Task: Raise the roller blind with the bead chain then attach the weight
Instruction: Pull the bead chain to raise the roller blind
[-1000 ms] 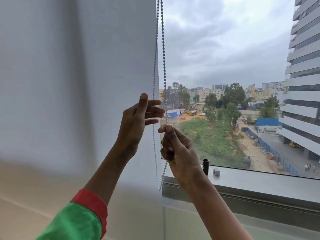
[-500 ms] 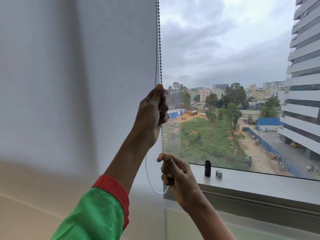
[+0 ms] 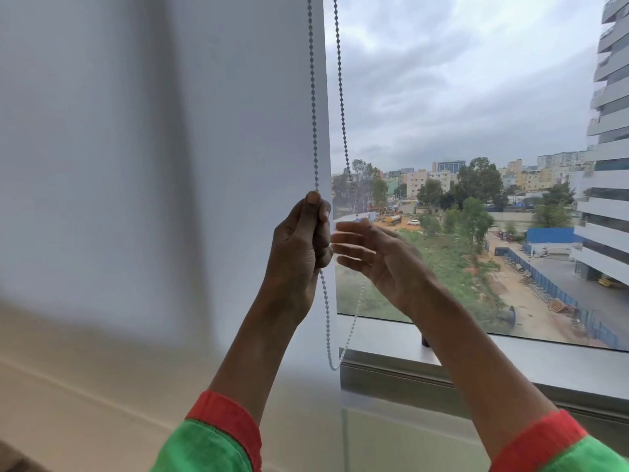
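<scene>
Nearest to the camera are the two green sleeves with red cuffs [image 3: 224,417]; both forearms reach up toward the window. The left hand [image 3: 299,247] is closed in a fist on the left strand of the bead chain [image 3: 315,131], thumb on top; half a second ago it held the chain at about the same height. The right hand [image 3: 377,264], blurred by motion, has let go of the low part of the chain and has come up; its fingers [image 3: 347,240] are now spread apart, just beside the right strand but not yet closed on it. I judge that this is a change of grip between pulls, so the raising continues. The bottom loop hangs free just beside the window sill [image 3: 510,359]; a small dark object [image 3: 424,341], probably the weight, stands on the sill, mostly hidden behind the right forearm, so the attaching is not yet begun. Farther, the white roller blind [image 3: 170,148] covers the left side.
</scene>
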{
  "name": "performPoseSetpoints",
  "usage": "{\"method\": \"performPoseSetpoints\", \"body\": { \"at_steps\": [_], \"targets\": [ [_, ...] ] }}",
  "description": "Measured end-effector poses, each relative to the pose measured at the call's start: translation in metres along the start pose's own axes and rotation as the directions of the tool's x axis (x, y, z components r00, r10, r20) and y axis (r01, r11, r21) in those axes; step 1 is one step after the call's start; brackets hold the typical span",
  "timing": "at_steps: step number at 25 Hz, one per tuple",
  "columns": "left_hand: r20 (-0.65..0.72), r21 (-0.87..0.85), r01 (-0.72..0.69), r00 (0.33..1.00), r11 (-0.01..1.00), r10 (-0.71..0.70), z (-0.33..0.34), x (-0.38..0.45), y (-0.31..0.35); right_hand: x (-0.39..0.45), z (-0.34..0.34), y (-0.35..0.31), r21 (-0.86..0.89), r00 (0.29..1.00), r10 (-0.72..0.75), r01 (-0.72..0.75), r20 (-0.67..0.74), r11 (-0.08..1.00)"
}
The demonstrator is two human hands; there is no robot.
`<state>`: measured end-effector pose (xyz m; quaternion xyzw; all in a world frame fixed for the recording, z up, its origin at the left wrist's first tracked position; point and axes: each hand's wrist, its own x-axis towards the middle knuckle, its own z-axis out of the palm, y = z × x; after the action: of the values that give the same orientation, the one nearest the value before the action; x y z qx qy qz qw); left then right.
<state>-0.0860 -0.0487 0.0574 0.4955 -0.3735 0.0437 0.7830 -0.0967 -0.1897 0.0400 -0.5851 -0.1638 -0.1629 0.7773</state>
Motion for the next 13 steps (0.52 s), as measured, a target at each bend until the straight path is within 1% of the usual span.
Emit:
{"method": "performPoseSetpoints", "body": {
  "at_steps": [4, 7, 8, 10, 11, 13],
  "targets": [
    [0.004, -0.012, 0.001, 1.0, 1.0, -0.001, 0.009, -0.004, -0.004, 0.017, 0.037, -0.051, 0.037, 0.989, -0.141, 0.139, 0.055, 0.99],
    [0.004, 0.056, 0.004, 1.0, 0.998, -0.004, 0.012, -0.012, -0.009, 0.019, 0.064, -0.073, 0.102, 0.98, -0.163, 0.152, 0.115, 0.983],
    [0.004, 0.081, -0.01, 1.0, 0.997, 0.009, 0.012, -0.014, -0.01, 0.019, 0.071, -0.075, 0.126, 0.98, -0.165, 0.15, 0.111, 0.981],
    [0.009, 0.139, -0.037, 0.999, 0.99, 0.036, 0.011, -0.017, -0.012, 0.019, 0.077, -0.073, 0.145, 0.982, -0.182, 0.173, 0.051, 0.974],
    [0.011, 0.176, -0.048, 0.999, 0.983, 0.046, 0.011, -0.017, -0.012, 0.019, 0.078, -0.069, 0.123, 0.981, -0.193, 0.189, 0.021, 0.974],
    [0.011, 0.257, -0.071, 0.997, 0.964, 0.071, 0.012, -0.017, -0.014, 0.017, 0.076, -0.064, 0.061, 0.979, -0.205, 0.204, 0.005, 0.977]
  ]
}}
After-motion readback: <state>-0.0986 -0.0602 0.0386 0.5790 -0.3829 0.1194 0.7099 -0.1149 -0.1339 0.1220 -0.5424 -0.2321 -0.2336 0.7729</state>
